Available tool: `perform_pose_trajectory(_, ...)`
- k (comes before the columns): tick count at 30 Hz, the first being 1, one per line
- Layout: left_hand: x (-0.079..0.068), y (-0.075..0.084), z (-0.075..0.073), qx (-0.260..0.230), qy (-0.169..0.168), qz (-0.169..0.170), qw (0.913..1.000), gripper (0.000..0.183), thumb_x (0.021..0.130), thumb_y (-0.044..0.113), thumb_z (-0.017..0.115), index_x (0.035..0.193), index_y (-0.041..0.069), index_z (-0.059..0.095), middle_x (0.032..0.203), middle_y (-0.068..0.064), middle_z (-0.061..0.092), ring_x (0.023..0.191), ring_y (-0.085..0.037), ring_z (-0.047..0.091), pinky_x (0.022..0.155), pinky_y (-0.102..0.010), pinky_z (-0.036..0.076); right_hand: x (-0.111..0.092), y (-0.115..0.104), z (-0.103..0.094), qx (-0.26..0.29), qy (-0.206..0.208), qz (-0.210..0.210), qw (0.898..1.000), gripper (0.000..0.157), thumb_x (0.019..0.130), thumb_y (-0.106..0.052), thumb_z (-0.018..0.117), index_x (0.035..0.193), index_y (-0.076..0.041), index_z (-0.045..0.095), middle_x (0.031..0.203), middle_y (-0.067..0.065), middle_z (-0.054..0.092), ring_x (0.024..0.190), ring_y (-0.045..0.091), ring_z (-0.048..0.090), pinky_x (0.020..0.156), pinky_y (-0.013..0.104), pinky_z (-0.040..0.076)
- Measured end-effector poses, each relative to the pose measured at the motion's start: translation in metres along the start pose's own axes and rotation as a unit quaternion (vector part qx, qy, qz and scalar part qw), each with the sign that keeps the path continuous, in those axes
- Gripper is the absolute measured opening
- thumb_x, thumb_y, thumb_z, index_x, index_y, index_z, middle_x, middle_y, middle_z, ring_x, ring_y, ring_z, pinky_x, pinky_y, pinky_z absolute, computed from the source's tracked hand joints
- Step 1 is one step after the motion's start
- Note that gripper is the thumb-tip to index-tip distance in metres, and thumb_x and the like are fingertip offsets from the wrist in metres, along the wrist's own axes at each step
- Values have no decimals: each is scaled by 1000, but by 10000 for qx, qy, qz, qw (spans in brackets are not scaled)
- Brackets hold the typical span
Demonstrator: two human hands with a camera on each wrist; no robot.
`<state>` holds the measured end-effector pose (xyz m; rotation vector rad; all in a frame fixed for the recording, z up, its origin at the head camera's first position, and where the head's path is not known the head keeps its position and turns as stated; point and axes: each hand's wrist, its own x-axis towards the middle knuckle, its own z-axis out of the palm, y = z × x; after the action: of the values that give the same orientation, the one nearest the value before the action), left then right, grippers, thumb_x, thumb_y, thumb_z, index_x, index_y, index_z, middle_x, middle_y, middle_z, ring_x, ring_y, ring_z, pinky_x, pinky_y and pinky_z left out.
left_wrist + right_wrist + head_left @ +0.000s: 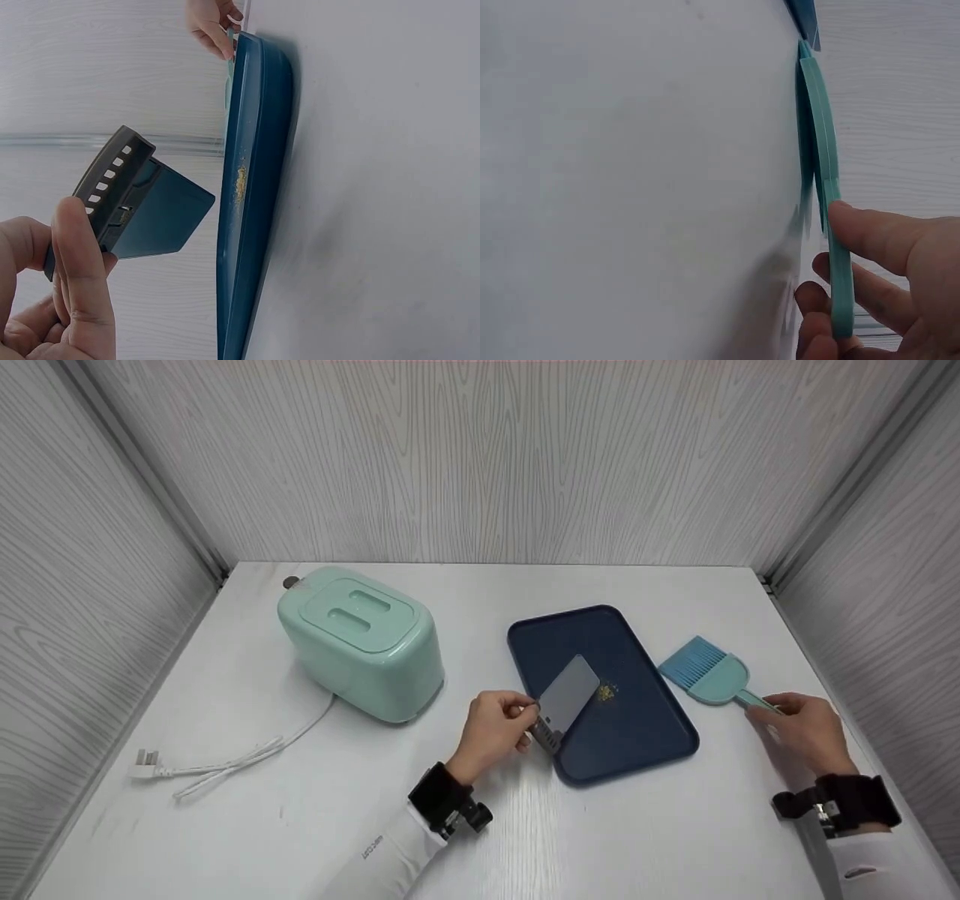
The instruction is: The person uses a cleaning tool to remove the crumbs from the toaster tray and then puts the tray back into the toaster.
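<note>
My left hand (495, 729) pinches a crumb tray (570, 694), a flat shiny plate with a dark grey slotted end, between thumb and fingers. The plate is tilted over the left side of a navy blue tray (637, 727). Yellow crumbs (241, 184) lie in a small pile on the blue tray. At the right, my right hand (810, 731) grips the thin handle of a mint-green brush (720, 679) with blue bristles. Seen in the right wrist view, the brush (826, 135) is edge-on, thumb on one side and fingers on the other.
A mint-green toaster (360, 645) with its lid on stands at the left. Its white cord (255, 754) and plug (146, 765) trail on the white table (300, 840) toward the front left. Wood-grained panels (487, 465) enclose the back and sides.
</note>
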<state>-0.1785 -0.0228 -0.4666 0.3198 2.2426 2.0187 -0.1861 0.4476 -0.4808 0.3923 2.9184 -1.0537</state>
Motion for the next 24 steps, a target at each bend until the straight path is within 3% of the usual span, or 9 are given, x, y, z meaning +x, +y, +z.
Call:
perform_pose_trajectory(5, 0, 1, 0, 32, -13, -1, 10000, 17, 95, 3, 67, 106, -6, 77, 67, -6, 68, 47, -10, 62, 48, -26, 58, -1, 2, 0, -152, -110, -14, 9998, 66, 96, -48, 70, 132, 7, 64, 116, 28, 68, 90, 23, 63, 65, 26, 51)
perform_pose_trajectory(13, -1, 1, 0, 43, 38, 21, 10000, 18, 96, 6, 68, 108, -5, 77, 71, -9, 70, 46, -8, 61, 48, -25, 57, 2, 2, 2, -271, -121, -91, 9995, 62, 96, -44, 72, 129, 7, 64, 109, 23, 69, 87, 24, 63, 65, 27, 50)
perform_pose_trajectory(24, 0, 2, -2, -57, 80, 43, 9999, 18, 97, 5, 68, 109, -6, 76, 73, -10, 69, 48, -9, 61, 49, -24, 56, -4, -7, -1, 37, -171, 121, 9998, 66, 98, -49, 67, 134, 6, 62, 115, 21, 64, 92, 24, 59, 65, 27, 51)
